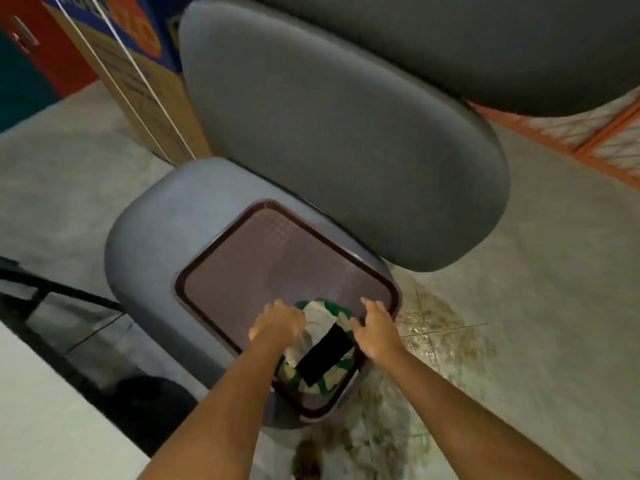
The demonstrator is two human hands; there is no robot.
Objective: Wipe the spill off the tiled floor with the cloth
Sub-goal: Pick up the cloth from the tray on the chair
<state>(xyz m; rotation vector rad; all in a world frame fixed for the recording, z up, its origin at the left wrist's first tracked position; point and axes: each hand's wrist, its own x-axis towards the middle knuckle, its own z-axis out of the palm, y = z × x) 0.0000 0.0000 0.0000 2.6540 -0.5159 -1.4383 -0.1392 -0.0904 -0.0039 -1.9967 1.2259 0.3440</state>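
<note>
The brown tray holds the crumpled cloth at its near corner. The left hand grips it, and the right hand rests flat-fingered beside it.

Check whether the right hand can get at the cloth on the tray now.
Probably yes: the right hand is open right beside the cloth, which lies uncovered on the tray; the left hand is at its other side.
</note>
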